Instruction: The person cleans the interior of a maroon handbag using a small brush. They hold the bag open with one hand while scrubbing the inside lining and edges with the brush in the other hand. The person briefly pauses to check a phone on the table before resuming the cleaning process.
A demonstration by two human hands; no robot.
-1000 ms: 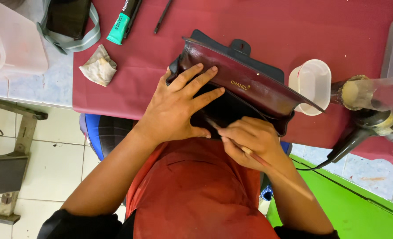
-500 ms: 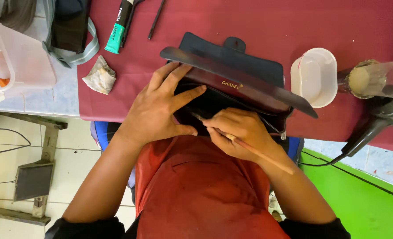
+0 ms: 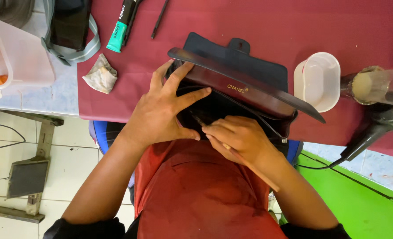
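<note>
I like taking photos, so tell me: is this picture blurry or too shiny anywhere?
Head view: the hands, left hand and right hand, and the dark handbag look sharp; lighting is soft and even, with little glare; the hair dryer at the right edge looks stretched and slightly smeared.
</note>
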